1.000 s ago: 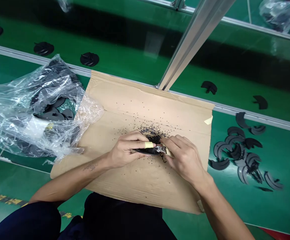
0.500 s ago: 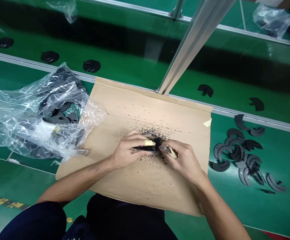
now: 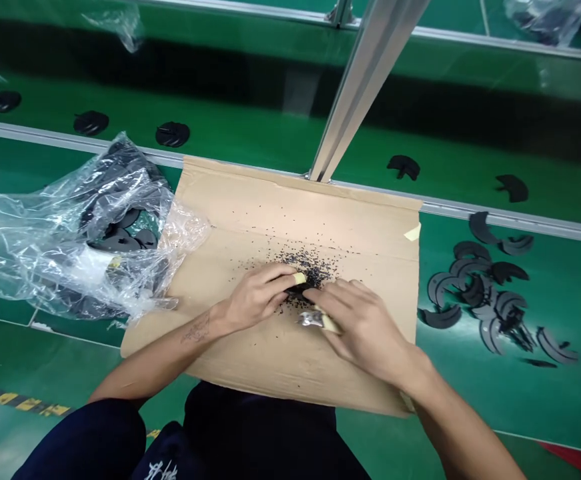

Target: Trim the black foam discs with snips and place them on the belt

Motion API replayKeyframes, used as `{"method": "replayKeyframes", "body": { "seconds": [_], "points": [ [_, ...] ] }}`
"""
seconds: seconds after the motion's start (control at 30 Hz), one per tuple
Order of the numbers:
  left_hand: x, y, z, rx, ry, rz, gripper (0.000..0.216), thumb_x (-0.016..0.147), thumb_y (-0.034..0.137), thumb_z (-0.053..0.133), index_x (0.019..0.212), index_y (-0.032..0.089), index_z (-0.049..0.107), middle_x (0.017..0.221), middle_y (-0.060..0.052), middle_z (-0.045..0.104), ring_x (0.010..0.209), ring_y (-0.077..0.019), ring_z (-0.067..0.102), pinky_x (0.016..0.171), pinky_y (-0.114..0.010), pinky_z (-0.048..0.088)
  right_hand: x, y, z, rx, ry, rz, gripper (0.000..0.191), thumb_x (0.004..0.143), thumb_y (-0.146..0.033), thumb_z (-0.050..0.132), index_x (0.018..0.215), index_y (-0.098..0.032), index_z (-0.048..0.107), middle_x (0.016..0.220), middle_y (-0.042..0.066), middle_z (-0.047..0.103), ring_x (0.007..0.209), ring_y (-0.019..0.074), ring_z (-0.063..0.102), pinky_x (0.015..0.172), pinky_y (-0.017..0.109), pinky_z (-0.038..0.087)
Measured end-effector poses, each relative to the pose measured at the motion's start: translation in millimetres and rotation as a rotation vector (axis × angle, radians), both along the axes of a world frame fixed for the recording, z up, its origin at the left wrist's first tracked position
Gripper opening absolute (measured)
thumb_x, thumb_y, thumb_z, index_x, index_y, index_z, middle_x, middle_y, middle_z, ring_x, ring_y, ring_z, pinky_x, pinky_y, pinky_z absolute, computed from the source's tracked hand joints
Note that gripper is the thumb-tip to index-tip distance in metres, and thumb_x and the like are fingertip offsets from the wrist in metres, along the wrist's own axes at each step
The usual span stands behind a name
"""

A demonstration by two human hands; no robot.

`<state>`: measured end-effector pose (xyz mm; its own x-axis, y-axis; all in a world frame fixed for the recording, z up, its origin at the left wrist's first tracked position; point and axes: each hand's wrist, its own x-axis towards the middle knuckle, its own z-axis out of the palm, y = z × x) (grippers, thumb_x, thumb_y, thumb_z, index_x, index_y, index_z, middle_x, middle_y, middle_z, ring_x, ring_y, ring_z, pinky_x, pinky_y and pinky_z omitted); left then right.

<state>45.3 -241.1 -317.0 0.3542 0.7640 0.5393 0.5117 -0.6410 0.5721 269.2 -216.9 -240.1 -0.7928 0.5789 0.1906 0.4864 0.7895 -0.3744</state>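
My left hand [image 3: 257,295] is closed on a black plastic piece [image 3: 297,289], with yellow tape [image 3: 299,278] around one fingertip. In my right hand [image 3: 365,323] is a small metal-tipped tool [image 3: 311,319] with a pale yellow grip. It looks like nippers, though most of it is hidden in the palm. Its tip points left, below the black piece and apart from it. My right fingertips reach the piece's right end. Around and behind both hands, many tiny black bits [image 3: 315,263] lie scattered on a brown cardboard sheet [image 3: 250,190].
A clear plastic bag [image 3: 70,267] of black discs lies left of the cardboard. Curved black parts [image 3: 440,317] are heaped on the green surface at right. Several more black pieces [image 3: 173,134] lie beyond the metal rail [image 3: 470,215]. A metal post [image 3: 350,93] rises behind the cardboard.
The tool in my right hand has swung down and away from the black piece. My right fingers have come over to the piece's end. The view has shifted slightly.
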Motion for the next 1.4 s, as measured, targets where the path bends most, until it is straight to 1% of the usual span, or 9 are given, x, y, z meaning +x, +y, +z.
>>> {"method": "replayKeyframes", "body": {
  "seconds": [0.07,0.23,0.73,0.93,1.03,1.13,1.2,1.3,1.4],
  "points": [
    [1,0,-1.3,-0.042,-0.116,-0.017,0.034,0.093,0.003,0.054,0.122,0.015,0.065,0.109,-0.010,0.072,0.100,-0.0171,0.070,0.084,-0.032,0.064,11,7,-0.2,-0.084,0.094,-0.057,0.024,0.094,-0.015,0.050,0.113,-0.016,0.066,0.096,0.009,0.074,0.084,0.0205,0.065,0.074,0.035,0.049],
    [1,0,0.5,-0.144,-0.293,-0.038,0.034,0.091,0.004,0.058,0.122,0.017,0.067,0.111,-0.010,0.071,0.104,-0.0161,0.069,0.088,-0.033,0.062,24,25,-9.4,0.057,-0.075,-0.119,0.025,0.089,-0.014,0.049,0.107,-0.015,0.067,0.086,0.009,0.071,0.077,0.0217,0.059,0.069,0.034,0.043],
    [0,-3,2.0,-0.106,-0.365,-0.083,0.026,0.093,0.011,0.065,0.117,0.018,0.073,0.103,-0.009,0.075,0.094,-0.0133,0.072,0.080,-0.026,0.062,4,16,-18.1,0.266,-0.240,-0.113,0.027,0.091,-0.005,0.041,0.091,-0.016,0.066,0.070,0.005,0.062,0.068,0.0190,0.048,0.064,0.032,0.032],
    [5,-5,2.4,-0.148,-0.374,-0.025,0.022,0.091,0.021,0.071,0.113,0.018,0.072,0.101,-0.008,0.076,0.092,-0.0148,0.073,0.081,-0.028,0.061,4,18,-22.2,0.058,-0.277,-0.148,0.027,0.088,-0.007,0.042,0.085,-0.019,0.066,0.070,0.004,0.067,0.061,0.0167,0.053,0.059,0.031,0.030],
    [5,-9,11.1,-0.266,-0.316,0.016,0.020,0.096,0.025,0.065,0.113,0.017,0.068,0.099,-0.007,0.076,0.090,-0.0154,0.072,0.081,-0.028,0.060,14,22,-32.8,-0.022,-0.094,-0.206,0.027,0.087,-0.010,0.043,0.092,-0.019,0.068,0.082,0.006,0.074,0.071,0.0186,0.063,0.063,0.029,0.040],
    [-10,-8,27.2,-0.405,-0.204,0.053,0.023,0.102,0.033,0.055,0.116,0.017,0.062,0.096,-0.005,0.073,0.082,-0.0138,0.069,0.072,-0.024,0.056,26,26,-47.5,0.028,0.048,-0.301,0.024,0.090,-0.015,0.044,0.092,-0.017,0.068,0.085,0.008,0.075,0.076,0.0217,0.067,0.069,0.031,0.047],
    [-29,-1,41.9,-0.409,-0.107,0.045,0.031,0.106,0.041,0.045,0.117,0.017,0.061,0.097,-0.006,0.071,0.084,-0.0152,0.067,0.074,-0.026,0.055,31,29,-57.5,0.070,0.073,-0.321,0.022,0.092,-0.017,0.046,0.092,-0.017,0.068,0.084,0.009,0.075,0.075,0.0227,0.067,0.069,0.032,0.048],
    [-61,27,65.1,-0.306,0.089,0.077,0.046,0.108,0.047,0.029,0.119,0.018,0.063,0.101,-0.009,0.068,0.091,-0.0193,0.063,0.082,-0.032,0.053,33,30,-67.3,0.097,0.077,-0.306,0.018,0.093,-0.019,0.049,0.094,-0.018,0.068,0.086,0.009,0.075,0.075,0.0231,0.067,0.070,0.033,0.049],
    [-90,77,79.3,-0.220,0.329,0.217,0.044,0.108,0.043,0.032,0.124,0.017,0.063,0.108,-0.012,0.067,0.099,-0.0238,0.060,0.091,-0.038,0.050,34,30,-68.6,0.092,0.063,-0.298,0.014,0.093,-0.021,0.053,0.093,-0.018,0.067,0.087,0.008,0.075,0.078,0.0232,0.067,0.073,0.033,0.049]
  ]
}}
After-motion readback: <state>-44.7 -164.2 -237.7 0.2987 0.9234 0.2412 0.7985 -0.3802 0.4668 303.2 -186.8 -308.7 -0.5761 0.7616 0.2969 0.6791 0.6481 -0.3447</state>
